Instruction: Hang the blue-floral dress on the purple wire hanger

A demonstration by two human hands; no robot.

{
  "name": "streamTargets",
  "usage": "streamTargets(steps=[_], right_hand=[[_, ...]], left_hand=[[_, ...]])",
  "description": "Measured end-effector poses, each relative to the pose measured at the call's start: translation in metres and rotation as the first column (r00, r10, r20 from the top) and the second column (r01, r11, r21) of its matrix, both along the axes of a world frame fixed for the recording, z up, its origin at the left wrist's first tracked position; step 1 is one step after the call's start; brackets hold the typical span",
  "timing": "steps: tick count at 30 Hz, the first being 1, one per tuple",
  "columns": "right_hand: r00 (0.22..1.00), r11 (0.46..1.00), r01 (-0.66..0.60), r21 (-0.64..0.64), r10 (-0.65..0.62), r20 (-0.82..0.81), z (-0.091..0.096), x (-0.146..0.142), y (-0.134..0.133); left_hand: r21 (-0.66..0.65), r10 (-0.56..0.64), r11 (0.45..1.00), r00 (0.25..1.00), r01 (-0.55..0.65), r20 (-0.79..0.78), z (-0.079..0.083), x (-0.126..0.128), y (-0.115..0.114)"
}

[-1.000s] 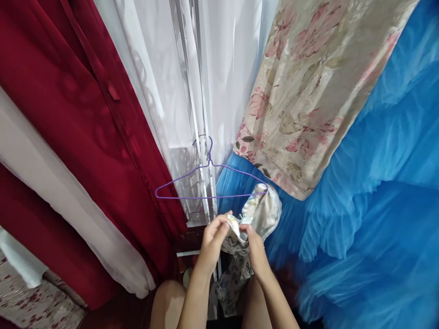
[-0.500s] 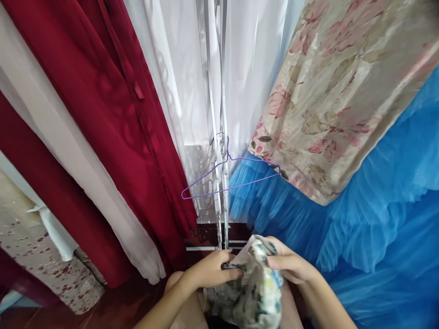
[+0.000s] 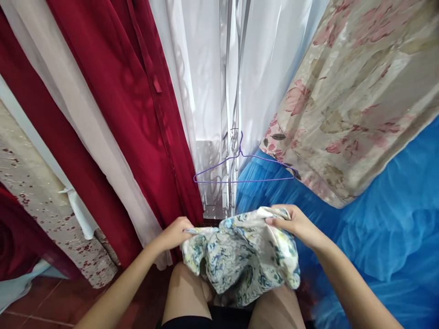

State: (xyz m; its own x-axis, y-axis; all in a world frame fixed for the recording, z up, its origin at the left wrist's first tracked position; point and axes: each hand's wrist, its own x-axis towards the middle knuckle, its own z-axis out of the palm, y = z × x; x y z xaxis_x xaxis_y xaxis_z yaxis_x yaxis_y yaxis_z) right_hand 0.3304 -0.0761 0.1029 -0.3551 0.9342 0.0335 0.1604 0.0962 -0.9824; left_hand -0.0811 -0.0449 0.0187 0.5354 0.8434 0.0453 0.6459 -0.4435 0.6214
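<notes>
A small garment [image 3: 240, 256] of white cloth with a blue, green and yellow pattern is stretched between my hands above my knees. My left hand [image 3: 176, 232] pinches its left edge, fingers closed. My right hand [image 3: 295, 224] grips its upper right edge, fingers closed. Just beyond it, a bare purple wire hanger [image 3: 240, 171] hangs from a white metal grille [image 3: 231, 91].
Hanging cloth is all around: a dark red dress [image 3: 113, 105] and a white sheer panel [image 3: 68, 109] at left, a white curtain [image 3: 202, 68] in the middle, a beige rose-print fabric [image 3: 353, 91] and blue tulle [image 3: 377, 219] at right. A reddish tiled floor [image 3: 51, 306] lies below.
My hands have moved apart and spread the bunched garment out wide. One second ago part of it hung on the hanger's right end; the hanger is bare now. The view has tilted.
</notes>
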Motion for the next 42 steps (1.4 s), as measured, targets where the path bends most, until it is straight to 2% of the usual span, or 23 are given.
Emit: streamTargets(steps=[3, 6, 8, 11, 14, 18, 21, 23, 25, 27, 30, 32, 33, 35, 37, 39, 40, 42], right_hand=[[0.981, 0.964, 0.076, 0.256, -0.118, 0.153, 0.013, -0.013, 0.036], [0.910, 0.852, 0.139, 0.504, -0.311, 0.275, 0.011, -0.026, 0.076], [0.828, 0.794, 0.179, 0.581, -0.440, 0.346, 0.001, -0.029, 0.098], [0.730, 0.780, 0.225, 0.584, -0.532, 0.429, -0.013, -0.026, 0.115], [0.715, 0.778, 0.238, 0.582, -0.545, 0.437, -0.021, -0.024, 0.111], [0.733, 0.788, 0.209, 0.579, -0.518, 0.441, -0.022, -0.034, 0.092], [0.766, 0.808, 0.175, 0.563, -0.471, 0.438, -0.022, -0.042, 0.075], [0.811, 0.824, 0.150, 0.546, -0.418, 0.409, -0.022, -0.043, 0.065], [0.865, 0.836, 0.120, 0.536, -0.352, 0.357, -0.024, -0.037, 0.056], [0.901, 0.837, 0.109, 0.537, -0.311, 0.303, -0.027, -0.026, 0.051], [0.903, 0.824, 0.149, 0.547, -0.339, 0.263, -0.030, -0.008, 0.047], [0.894, 0.797, 0.192, 0.572, -0.382, 0.232, -0.029, 0.001, 0.046], [0.886, 0.775, 0.223, 0.591, -0.414, 0.208, -0.027, 0.005, 0.045], [0.845, 0.709, 0.327, 0.625, -0.516, 0.143, -0.021, 0.011, 0.043], [0.761, 0.615, 0.457, 0.643, -0.644, 0.075, -0.013, 0.019, 0.043], [0.681, 0.534, 0.532, 0.657, -0.731, 0.043, -0.003, 0.029, 0.046], [0.667, 0.528, 0.533, 0.661, -0.743, 0.055, 0.001, 0.036, 0.049], [0.675, 0.575, 0.496, 0.650, -0.726, 0.127, 0.011, 0.050, 0.056]], left_hand=[[0.193, 0.131, 0.976, 0.979, -0.100, -0.157, 0.022, -0.025, 0.037], [0.320, 0.185, 0.937, 0.976, -0.140, -0.113, 0.046, -0.035, 0.066], [0.388, 0.182, 0.909, 0.983, -0.153, -0.038, 0.060, -0.032, 0.077], [0.436, 0.166, 0.882, 0.984, -0.176, 0.063, 0.073, -0.017, 0.084], [0.444, 0.166, 0.867, 0.971, -0.226, 0.171, 0.078, 0.002, 0.086], [0.449, 0.137, 0.854, 0.945, -0.265, 0.296, 0.093, 0.030, 0.081], [0.489, 0.128, 0.820, 0.929, -0.296, 0.348, 0.109, 0.053, 0.075], [0.500, 0.174, 0.789, 0.911, -0.357, 0.375, 0.116, 0.064, 0.072], [0.477, 0.243, 0.775, 0.891, -0.416, 0.383, 0.119, 0.068, 0.071], [0.437, 0.250, 0.806, 0.899, -0.399, 0.360, 0.119, 0.067, 0.072], [0.315, 0.095, 0.925, 0.932, -0.213, 0.349, 0.121, 0.061, 0.076], [0.138, 0.032, 0.986, 0.915, -0.095, 0.402, 0.124, 0.057, 0.078], [0.041, 0.043, 0.997, 0.897, -0.068, 0.440, 0.125, 0.055, 0.078], [-0.124, 0.116, 0.990, 0.850, -0.060, 0.514, 0.128, 0.054, 0.078], [-0.230, 0.193, 0.971, 0.798, -0.071, 0.571, 0.128, 0.054, 0.079], [-0.320, 0.262, 0.945, 0.757, -0.074, 0.598, 0.127, 0.054, 0.082], [-0.357, 0.293, 0.931, 0.742, -0.079, 0.602, 0.126, 0.053, 0.084], [-0.332, 0.322, 0.935, 0.701, -0.128, 0.637, 0.124, 0.052, 0.087]])
